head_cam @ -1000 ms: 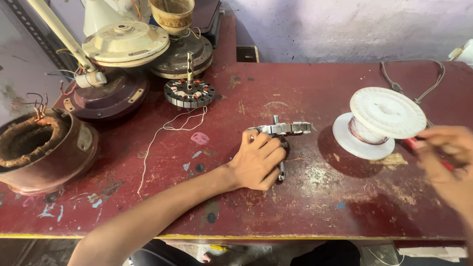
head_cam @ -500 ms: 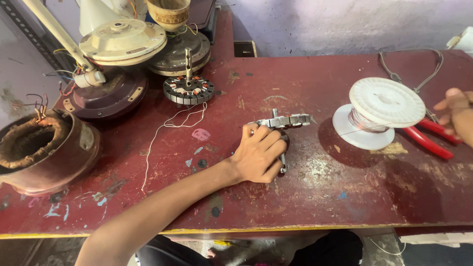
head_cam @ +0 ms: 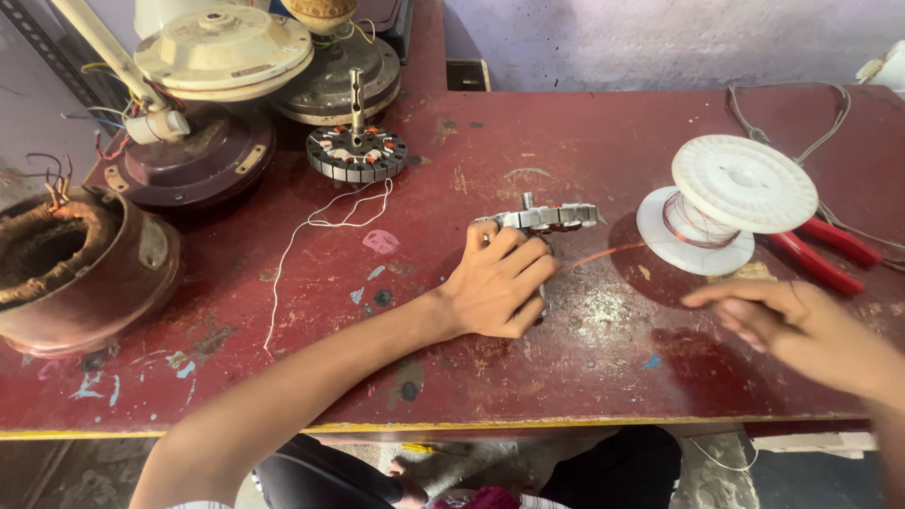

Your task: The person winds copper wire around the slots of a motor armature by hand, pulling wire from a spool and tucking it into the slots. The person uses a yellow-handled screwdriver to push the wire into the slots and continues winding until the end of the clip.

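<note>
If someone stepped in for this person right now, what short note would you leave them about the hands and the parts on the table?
Left hand: pressed on the metal stator core, holding it on the red table.
Right hand: empty, fingers spread, blurred, above the table.
Thin copper wire runs from the core to the white spool; red-handled pliers lie behind the spool.
Done: wire reaches the core.
Left: how much is wound cannot be seen.

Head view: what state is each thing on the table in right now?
Left hand: closed on the stator, holding it on edge.
Stator: upright on its rim, copper wire running to the spool.
Spool: on its flange, partly wound.
Right hand: blurred, fingers out, holding nothing visible.
Red pliers: flat behind the spool.
Wound stator: flat, shaft up.
</note>
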The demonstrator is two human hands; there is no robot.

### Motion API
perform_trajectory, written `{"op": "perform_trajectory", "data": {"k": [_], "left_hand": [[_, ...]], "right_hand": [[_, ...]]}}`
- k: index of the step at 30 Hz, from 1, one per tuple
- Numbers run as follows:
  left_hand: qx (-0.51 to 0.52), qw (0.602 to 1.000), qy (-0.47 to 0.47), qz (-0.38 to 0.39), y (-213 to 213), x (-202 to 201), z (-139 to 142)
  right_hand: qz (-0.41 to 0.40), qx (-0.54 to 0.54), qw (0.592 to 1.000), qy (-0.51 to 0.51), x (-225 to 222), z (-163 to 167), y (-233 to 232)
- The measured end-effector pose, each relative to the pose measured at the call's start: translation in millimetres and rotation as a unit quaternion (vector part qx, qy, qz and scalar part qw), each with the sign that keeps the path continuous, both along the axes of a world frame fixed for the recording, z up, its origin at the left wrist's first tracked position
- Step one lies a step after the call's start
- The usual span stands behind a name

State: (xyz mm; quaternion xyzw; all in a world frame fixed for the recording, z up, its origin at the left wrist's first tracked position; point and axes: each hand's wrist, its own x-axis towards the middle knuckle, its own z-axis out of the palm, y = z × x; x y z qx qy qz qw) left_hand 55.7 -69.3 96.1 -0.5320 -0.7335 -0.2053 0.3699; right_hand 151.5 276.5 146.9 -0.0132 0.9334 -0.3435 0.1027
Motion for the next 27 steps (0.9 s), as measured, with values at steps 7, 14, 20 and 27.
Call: {"op": "perform_trajectory", "data": {"k": [7,14,20,27], "left_hand": [[0.038,0.990,0.104,-0.089,0,6,0],[-0.006,0.969,0.031,-0.245,0,5,5],[0.127,0.952,-0.179,-0.213,4,16,6],[0.288,0.901,-0.282,-0.162,4,-3,21]], "right_hand": [[0.134,0.143,0.957,0.216,-13,-9,-83],[0.174,0.134,0.941,0.257,-27,-9,-112],[0.061,0.249,0.914,0.315,-35,-26,-49],[-0.113,0.455,0.806,0.361,-18,-41,24]]}}
